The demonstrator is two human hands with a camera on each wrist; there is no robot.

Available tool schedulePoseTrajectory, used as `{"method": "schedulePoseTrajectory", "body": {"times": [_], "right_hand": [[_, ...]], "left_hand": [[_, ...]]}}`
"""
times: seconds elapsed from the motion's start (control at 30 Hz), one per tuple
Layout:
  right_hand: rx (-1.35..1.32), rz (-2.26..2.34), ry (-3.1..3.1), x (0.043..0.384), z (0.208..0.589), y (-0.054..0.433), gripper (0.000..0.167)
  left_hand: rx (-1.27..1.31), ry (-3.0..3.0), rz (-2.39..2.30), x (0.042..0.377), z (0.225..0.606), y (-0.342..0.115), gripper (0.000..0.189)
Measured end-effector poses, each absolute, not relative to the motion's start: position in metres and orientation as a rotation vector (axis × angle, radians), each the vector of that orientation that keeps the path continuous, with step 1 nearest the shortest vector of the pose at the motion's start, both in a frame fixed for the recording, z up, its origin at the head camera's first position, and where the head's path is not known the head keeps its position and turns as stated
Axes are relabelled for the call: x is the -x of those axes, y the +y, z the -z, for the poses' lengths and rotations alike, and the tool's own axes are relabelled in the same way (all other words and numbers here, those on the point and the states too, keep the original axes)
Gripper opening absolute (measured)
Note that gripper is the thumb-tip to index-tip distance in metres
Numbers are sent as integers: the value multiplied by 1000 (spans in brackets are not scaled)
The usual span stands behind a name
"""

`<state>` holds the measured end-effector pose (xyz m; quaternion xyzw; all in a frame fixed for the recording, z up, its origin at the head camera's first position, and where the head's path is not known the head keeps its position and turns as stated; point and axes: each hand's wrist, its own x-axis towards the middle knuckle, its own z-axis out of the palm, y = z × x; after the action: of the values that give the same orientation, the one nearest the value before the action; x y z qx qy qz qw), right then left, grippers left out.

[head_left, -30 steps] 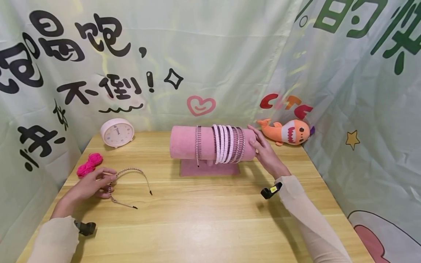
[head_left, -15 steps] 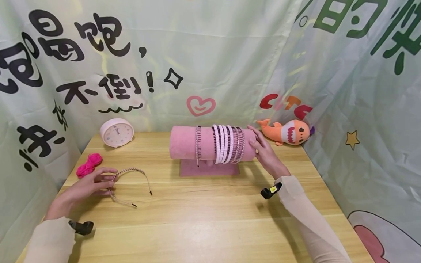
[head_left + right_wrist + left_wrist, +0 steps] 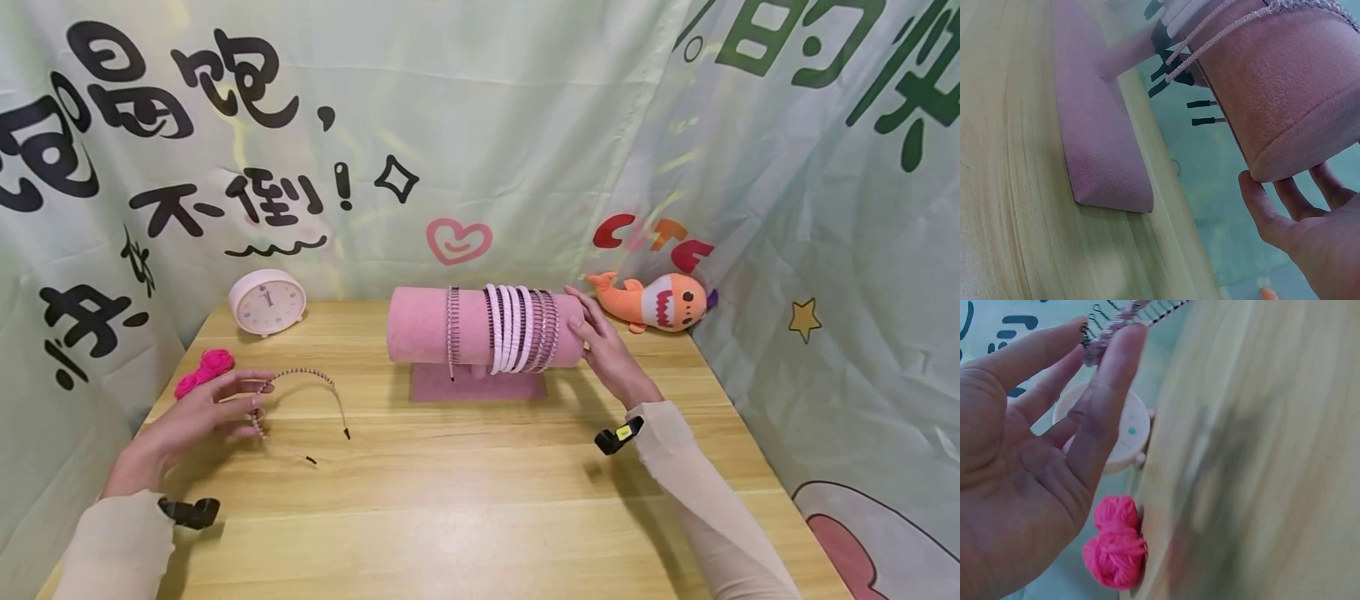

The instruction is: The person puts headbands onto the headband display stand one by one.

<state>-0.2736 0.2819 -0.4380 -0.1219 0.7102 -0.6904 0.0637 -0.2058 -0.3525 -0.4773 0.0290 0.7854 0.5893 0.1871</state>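
Note:
My left hand point(image 3: 187, 425) pinches a thin beaded headband point(image 3: 303, 371) between thumb and fingers, at the left of the head view. The headband's open ends, with black tips, point right and toward the front. In the left wrist view, thumb and fingertips meet on the beaded part of the headband point(image 3: 1110, 334). My right hand point(image 3: 611, 354) holds the right end of a pink headband stand point(image 3: 423, 325), thumb in front and fingers behind. In the right wrist view the fingers point(image 3: 1266, 209) touch the roll's rim. Several headbands point(image 3: 510, 329) circle the roll; one point(image 3: 452, 329) sits apart, further left.
A pink hair tie-like bundle of yarn point(image 3: 204, 375) lies just behind my left hand. A round pink clock point(image 3: 267, 302) stands at the back left. An orange plush toy point(image 3: 652, 302) lies behind my right hand. Printed cloth point(image 3: 525, 150) encloses the wooden table point(image 3: 465, 500).
My left hand has shifted its fingers and raised the headband slightly, tilting it away from the front edge. My right hand and the stand stay still.

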Motion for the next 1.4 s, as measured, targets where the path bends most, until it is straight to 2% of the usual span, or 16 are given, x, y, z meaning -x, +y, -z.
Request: {"method": "schedulePoseTrajectory", "body": {"times": [0.13, 0.33, 0.83, 0.97, 1.4], "right_hand": [[364, 2086, 2141, 274, 438, 282, 60], [360, 2086, 2143, 274, 437, 282, 60], [365, 2087, 2127, 273, 438, 284, 61], [369, 2093, 2124, 273, 438, 284, 61], [379, 2093, 2133, 274, 438, 283, 60]], "left_hand": [[-122, 2258, -1690, 207, 470, -347, 56], [-162, 2330, -1674, 211, 461, -337, 44], [-239, 2437, -1674, 218, 421, -290, 53], [-275, 2444, -1705, 222, 411, -272, 50], [-375, 2395, -1842, 233, 398, -222, 53]]}}
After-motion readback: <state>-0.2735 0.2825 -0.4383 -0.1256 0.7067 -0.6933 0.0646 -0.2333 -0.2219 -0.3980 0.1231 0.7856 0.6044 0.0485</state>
